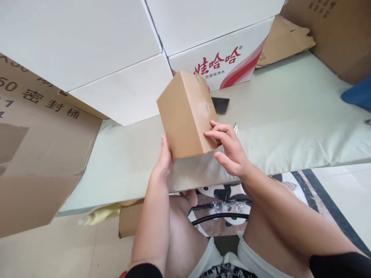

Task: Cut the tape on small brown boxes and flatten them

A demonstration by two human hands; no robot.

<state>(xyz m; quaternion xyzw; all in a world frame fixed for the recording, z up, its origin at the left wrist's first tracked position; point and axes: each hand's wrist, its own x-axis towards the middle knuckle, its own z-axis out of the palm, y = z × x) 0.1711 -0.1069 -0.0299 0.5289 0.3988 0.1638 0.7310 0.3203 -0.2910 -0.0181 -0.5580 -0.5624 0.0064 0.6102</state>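
Observation:
A small brown cardboard box (187, 114) is held tilted above the pale green padded table (290, 116). My left hand (164, 159) grips its lower left edge from beneath, thumb up along the side. My right hand (228, 148) presses its fingertips on the box's lower right corner, fingers curled against the cardboard. The box looks closed, with a scuffed patch on its top face.
Large white cartons (87, 50) stand at the back, one with red print (220, 63). A black phone (220, 105) lies behind the box. Big brown cardboard (37, 154) lies at the left, a blue thing (358, 94) at the right edge. A small brown box (130, 220) sits under the table.

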